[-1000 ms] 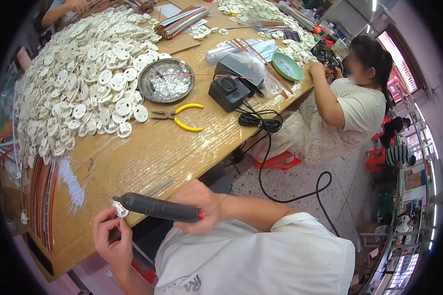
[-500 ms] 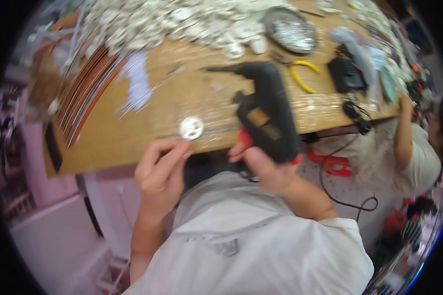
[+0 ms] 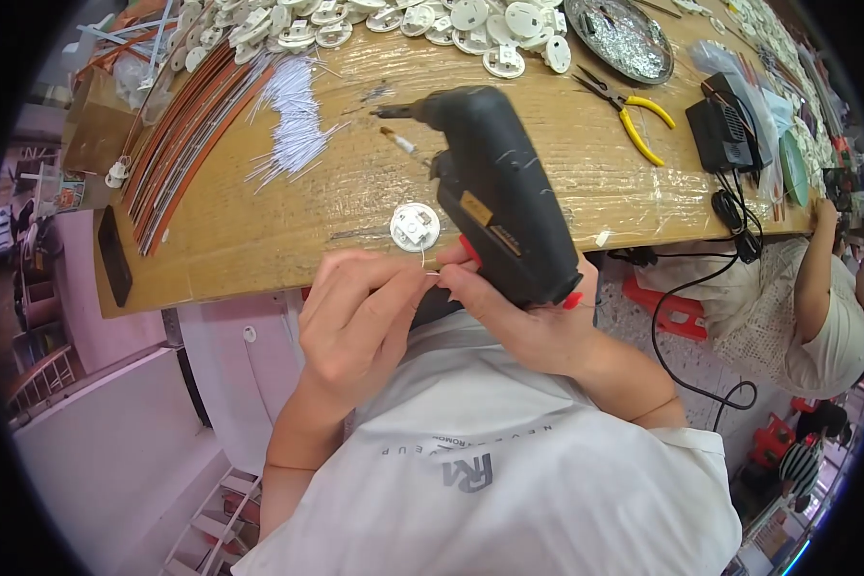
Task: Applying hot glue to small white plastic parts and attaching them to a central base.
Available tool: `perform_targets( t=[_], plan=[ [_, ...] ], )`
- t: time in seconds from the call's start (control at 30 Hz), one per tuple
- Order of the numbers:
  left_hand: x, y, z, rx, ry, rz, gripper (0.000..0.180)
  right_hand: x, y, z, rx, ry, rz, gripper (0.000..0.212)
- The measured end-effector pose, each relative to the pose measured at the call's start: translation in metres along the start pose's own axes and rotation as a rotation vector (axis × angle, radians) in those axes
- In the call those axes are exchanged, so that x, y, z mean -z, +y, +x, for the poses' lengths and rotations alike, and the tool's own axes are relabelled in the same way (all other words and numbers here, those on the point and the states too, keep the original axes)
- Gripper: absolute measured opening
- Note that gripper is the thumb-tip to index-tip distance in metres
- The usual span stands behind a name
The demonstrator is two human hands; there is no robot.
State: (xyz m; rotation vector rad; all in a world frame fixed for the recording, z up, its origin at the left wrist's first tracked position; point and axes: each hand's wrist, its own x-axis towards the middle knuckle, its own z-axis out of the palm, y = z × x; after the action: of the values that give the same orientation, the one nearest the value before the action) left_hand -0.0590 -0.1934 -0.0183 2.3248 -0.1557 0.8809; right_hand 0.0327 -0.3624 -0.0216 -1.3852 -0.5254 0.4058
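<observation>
My right hand [image 3: 538, 322] is wrapped round the handle of a black soldering gun [image 3: 499, 182] with a red trigger; its tip points left above the table. In my left hand [image 3: 365, 312], closed fingertips pinch a thin white wire [image 3: 422, 257]. That wire runs up to a round white disc [image 3: 415, 228] with small parts on its face, lying near the table's front edge. My right thumb and fingertip meet the left fingertips at the wire's end; whether they grip it too is hard to see.
White wires [image 3: 298, 120] lie bundled beside brown and grey strips [image 3: 187, 144]. Behind is a heap of white discs [image 3: 470, 19]. A round metal dish [image 3: 619, 38], yellow-handled pliers [image 3: 648, 115] and a black adapter [image 3: 725, 125] with cables are at right. Another person's arm [image 3: 816, 259] rests far right.
My left hand has moved right and meets my right hand below the disc. The disc sits farther right, with its wire between my fingers. The view has shifted slightly.
</observation>
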Motion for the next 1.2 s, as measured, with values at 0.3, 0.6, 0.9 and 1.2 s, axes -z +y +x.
perform_targets(
  t=[0.3,0.6,0.9,1.2],
  plan=[
    [-0.007,-0.004,-0.007,0.03,-0.019,-0.073,0.027,0.0,0.01,0.001,0.027,-0.01,-0.142,0.027],
    [-0.006,0.004,0.002,0.27,0.008,-0.13,0.019,0.013,-0.006,0.003,-0.071,-0.014,0.249,0.027],
    [-0.012,0.004,0.016,0.42,-0.033,-0.111,0.007,0.018,0.003,0.0,-0.06,-0.094,0.111,0.031],
    [0.002,0.006,0.037,0.409,-0.205,-0.005,0.006,0.019,-0.001,0.0,-0.172,-0.078,0.279,0.031]
  ],
)
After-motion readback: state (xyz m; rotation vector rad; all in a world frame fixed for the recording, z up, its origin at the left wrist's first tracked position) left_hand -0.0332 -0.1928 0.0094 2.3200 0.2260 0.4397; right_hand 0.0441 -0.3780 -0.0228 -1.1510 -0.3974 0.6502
